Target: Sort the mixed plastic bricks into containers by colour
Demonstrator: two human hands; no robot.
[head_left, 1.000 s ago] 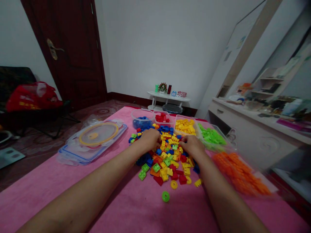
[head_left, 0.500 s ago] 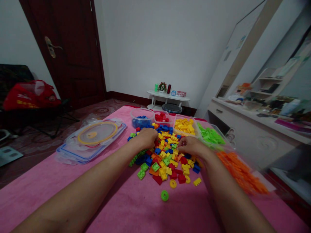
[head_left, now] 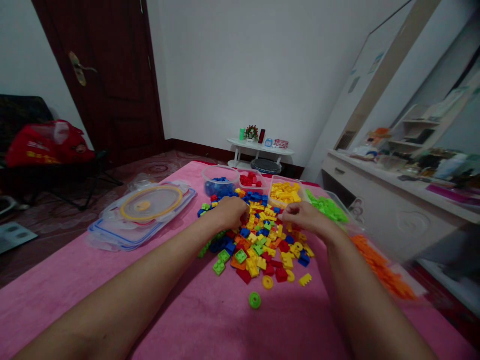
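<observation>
A mixed pile of toy building bricks (head_left: 258,240) in yellow, blue, red, green and orange lies on the pink cloth (head_left: 210,310). Over the left side of the pile is my left hand (head_left: 231,212), its fingers curled down among the bricks. What these fingertips hold, if anything, is hidden. My right hand (head_left: 303,216) is above the pile's right side, close to the box of yellow bricks (head_left: 287,192). Its thumb and fingers are drawn together, and any brick between them is too small to make out.
Behind the pile stand a round tub of blue bricks (head_left: 221,187) and a box of red bricks (head_left: 251,180). To the right are green bricks (head_left: 328,207) and orange bricks (head_left: 382,267) in boxes. Stacked lids (head_left: 142,215) lie left. A green ring (head_left: 255,300) sits nearest me.
My right hand has lifted slightly and shifted right, uncovering some bricks beneath it. My left hand has slid a little to the right within the pile.
</observation>
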